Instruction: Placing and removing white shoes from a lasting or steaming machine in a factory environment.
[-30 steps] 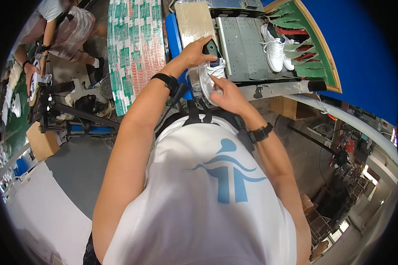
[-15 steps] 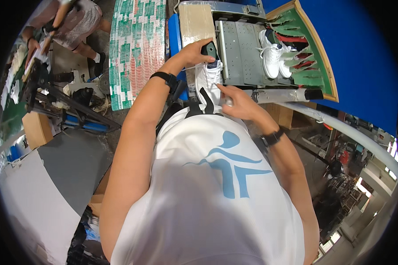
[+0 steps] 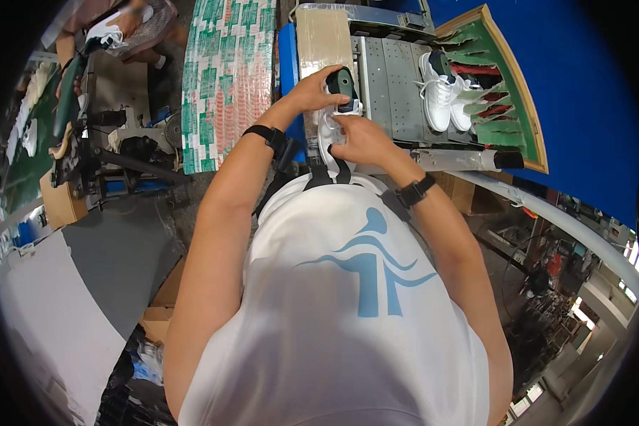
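Note:
A white lace-up sneaker (image 3: 325,135), with a dark green shoe last (image 3: 343,82) standing up out of its opening, is right in front of my body, toe toward me. My left hand (image 3: 312,93) is closed around the heel end, its thumb lying across the last and its fingers on the far side. My right hand (image 3: 366,142) is closed on the sneaker's front, index finger by the tongue and thumb lower down. It covers most of the laces, so whether it pinches a lace cannot be seen.
A perforated grey conveyor (image 3: 399,78) runs to the right, carrying a pair of white sneakers (image 3: 437,103) beside a wood-framed opening with green strips (image 3: 493,129). A tape-covered board (image 3: 227,85) stands left. At upper left, a co-worker's hand holds a white shoe (image 3: 112,32).
My right hand has moved left onto the sneaker's front and closed there. My left hand keeps its hold on the heel end. The co-worker has brought a white shoe into view.

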Action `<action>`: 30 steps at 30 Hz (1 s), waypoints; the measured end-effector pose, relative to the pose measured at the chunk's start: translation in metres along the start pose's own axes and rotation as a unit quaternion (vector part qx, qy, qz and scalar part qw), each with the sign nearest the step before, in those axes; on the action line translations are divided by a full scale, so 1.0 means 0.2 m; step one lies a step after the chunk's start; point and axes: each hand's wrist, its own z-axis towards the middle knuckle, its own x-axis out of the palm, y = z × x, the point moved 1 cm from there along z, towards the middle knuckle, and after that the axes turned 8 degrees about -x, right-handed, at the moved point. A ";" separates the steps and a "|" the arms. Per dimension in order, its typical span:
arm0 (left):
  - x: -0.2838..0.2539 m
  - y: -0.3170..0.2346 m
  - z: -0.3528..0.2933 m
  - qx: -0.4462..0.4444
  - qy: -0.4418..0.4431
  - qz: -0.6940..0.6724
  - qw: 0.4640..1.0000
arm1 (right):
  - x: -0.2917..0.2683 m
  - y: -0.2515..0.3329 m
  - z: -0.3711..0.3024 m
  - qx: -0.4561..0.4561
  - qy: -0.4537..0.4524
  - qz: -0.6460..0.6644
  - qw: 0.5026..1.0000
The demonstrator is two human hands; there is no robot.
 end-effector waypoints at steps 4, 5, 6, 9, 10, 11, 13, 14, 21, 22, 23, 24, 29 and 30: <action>0.01 0.00 0.02 -0.002 -0.005 -0.016 1.000 | 0.05 0.01 0.06 0.044 0.051 0.155 0.986; 0.01 -0.01 0.03 0.000 -0.009 -0.007 1.000 | 0.04 0.00 0.05 0.038 0.030 0.200 0.979; 0.01 0.02 0.04 0.014 -0.019 -0.004 1.000 | -0.04 0.04 0.01 0.063 0.115 0.242 0.961; 0.00 0.03 0.06 0.009 -0.002 0.010 1.000 | -0.12 -0.01 -0.18 -0.001 0.219 0.213 0.952; 0.00 0.06 0.07 0.013 0.010 -0.003 1.000 | -0.19 -0.01 -0.24 -0.002 0.222 0.209 0.953; 0.00 0.09 0.07 0.013 0.005 -0.006 1.000 | -0.29 0.00 -0.29 0.043 0.214 0.260 0.941; 0.02 0.09 0.08 0.035 0.023 -0.011 0.999 | -0.33 -0.07 -0.35 0.091 0.199 0.311 0.925; 0.00 0.06 0.08 0.034 0.042 -0.036 0.998 | -0.28 -0.16 -0.36 0.111 0.086 0.342 0.929; 0.14 -0.04 0.09 0.042 -0.059 0.070 0.995 | 0.00 -0.18 -0.24 0.061 -0.135 0.110 0.983; 0.14 -0.04 0.09 0.058 -0.065 0.062 0.994 | 0.00 -0.18 -0.27 0.040 -0.128 0.030 0.991; 0.14 -0.04 0.09 0.058 -0.060 0.062 0.995 | 0.01 -0.17 -0.31 0.020 -0.119 -0.051 0.991; 0.13 -0.03 0.09 0.055 -0.056 0.035 0.996 | 0.00 -0.13 -0.36 0.022 -0.118 -0.047 0.992; 0.11 0.00 0.07 0.053 -0.067 0.026 0.996 | -0.23 0.10 -0.70 0.122 -0.019 0.142 0.982; 0.12 -0.01 0.08 0.057 -0.068 0.030 0.996 | -0.23 0.07 -0.71 0.127 -0.025 0.142 0.981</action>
